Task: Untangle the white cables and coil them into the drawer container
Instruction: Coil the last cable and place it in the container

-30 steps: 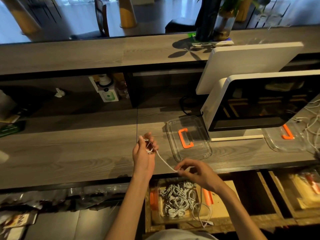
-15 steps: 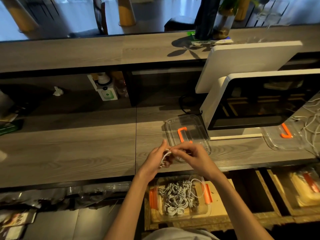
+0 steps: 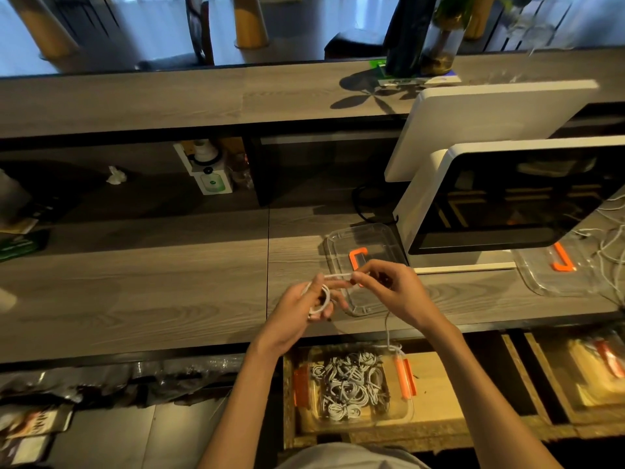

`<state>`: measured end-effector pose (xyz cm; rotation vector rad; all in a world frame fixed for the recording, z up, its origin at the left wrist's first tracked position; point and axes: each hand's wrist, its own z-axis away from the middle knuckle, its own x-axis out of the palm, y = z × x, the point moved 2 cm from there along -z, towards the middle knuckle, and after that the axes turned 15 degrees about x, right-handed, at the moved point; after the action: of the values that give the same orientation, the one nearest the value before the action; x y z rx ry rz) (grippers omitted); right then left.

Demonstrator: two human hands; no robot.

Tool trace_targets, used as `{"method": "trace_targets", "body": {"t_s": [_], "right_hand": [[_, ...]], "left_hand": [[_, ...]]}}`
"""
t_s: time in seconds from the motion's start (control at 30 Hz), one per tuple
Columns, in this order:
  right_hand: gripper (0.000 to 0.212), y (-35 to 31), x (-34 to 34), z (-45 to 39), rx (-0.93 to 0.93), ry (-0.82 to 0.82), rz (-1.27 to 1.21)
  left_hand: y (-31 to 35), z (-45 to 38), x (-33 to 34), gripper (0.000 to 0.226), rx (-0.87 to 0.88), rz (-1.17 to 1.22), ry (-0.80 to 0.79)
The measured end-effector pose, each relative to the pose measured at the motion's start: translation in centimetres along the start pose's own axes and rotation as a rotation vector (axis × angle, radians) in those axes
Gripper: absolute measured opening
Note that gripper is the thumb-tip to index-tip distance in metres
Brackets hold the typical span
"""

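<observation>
My left hand [image 3: 306,304] holds a small coil of white cable [image 3: 320,299] looped around its fingers, above the wooden desk's front edge. My right hand [image 3: 389,289] pinches the same cable a short way to the right; the stretch between the hands is taut. The loose tail hangs from the right hand down to the clear drawer container [image 3: 404,416] with orange clips. That container sits in the open drawer below the desk and holds several coiled white cables [image 3: 348,384].
A clear lid with an orange handle [image 3: 363,242] lies on the desk just behind my hands. A white monitor [image 3: 514,201] stands at the right. Another clear lid [image 3: 554,275] and a tangle of white cables [image 3: 608,245] lie at the far right.
My hands have come together from being apart. The coil on the left hand has grown and the loose stretch of cable has shortened.
</observation>
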<state>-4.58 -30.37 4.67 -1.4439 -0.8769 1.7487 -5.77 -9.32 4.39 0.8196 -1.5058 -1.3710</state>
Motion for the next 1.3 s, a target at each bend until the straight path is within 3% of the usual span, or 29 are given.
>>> {"method": "trace_targets", "body": {"t_s": [0.17,0.43,0.53,0.7,0.87,1.03,1.13,1.3], "right_hand": [[0.024,1.9,-0.1,0.0,0.057,-0.043,0.057],[0.014,3.7,2.3,1.3,0.160,-0.139,-0.019],[0.007,3.9,3.2,2.2,0.189,-0.213,-0.053],[0.012,1.2,3.4,3.2,0.092,-0.463,-0.037],[0.017,-0.7,3.0,2.3,0.077,-0.340,-0.264],[0.018,-1.4,2.8,0.4,0.109,-0.120,-0.276],[0.015,-1.1,2.7,-0.3,0.100,0.033,-0.203],[0.017,-0.7,2.5,-0.3,0.065,0.043,-0.170]], "left_hand": [[-0.5,-0.7,-2.0,0.043,0.095,0.018,0.396],[-0.3,-1.5,-2.9,0.045,0.149,0.552,0.733],[-0.4,-1.7,-3.2,0.036,0.156,0.584,0.778],[-1.2,-2.4,-3.0,0.034,0.129,0.242,0.688],[-1.9,-2.4,-1.8,0.042,-0.064,-0.133,0.387],[-2.0,-1.7,-0.1,0.068,-0.237,0.102,0.094],[-1.8,-1.4,0.6,0.072,-0.224,0.227,-0.061],[-1.1,-0.8,0.6,0.045,-0.131,0.236,-0.181]]}}
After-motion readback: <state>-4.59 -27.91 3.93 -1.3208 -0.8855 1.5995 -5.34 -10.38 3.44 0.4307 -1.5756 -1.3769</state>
